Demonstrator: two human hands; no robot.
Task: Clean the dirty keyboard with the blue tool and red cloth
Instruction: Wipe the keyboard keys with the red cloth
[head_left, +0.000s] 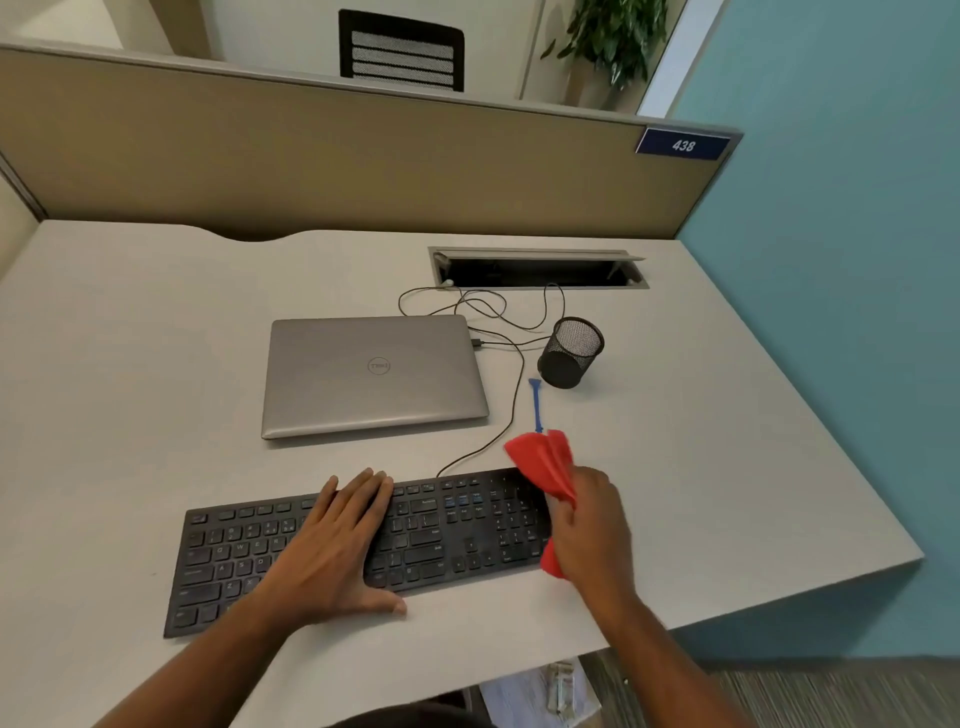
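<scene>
- step in hand looks like the cloth wipe: right hand (589, 525) grips the bunched red cloth (543, 462) over the numpad end of the keyboard (447, 530)
- cloth sticks out above and below the fist; can't tell if it actually touches the keys or sits just above them
- left hand (332, 545) lies flat, fingers straight, pressing on the middle of the keyboard, thumb off the near edge on the desk (130, 364); reads as bracing it
- blue tool (535, 405) lies untouched on the desk beyond the cloth, between the closed laptop (374, 374) and the mesh pen cup (570, 353), well apart from both hands
- keyboard: black, full-size, wired, flat along the near desk edge, slightly skewed, cable running back toward the laptop; dirt isn't visible at this resolution
- next move, my guess: sweep the cloth leftward across the keys, which needs the bracing hand shifted out of the way
- risk: light board may slide once the brace lifts
</scene>
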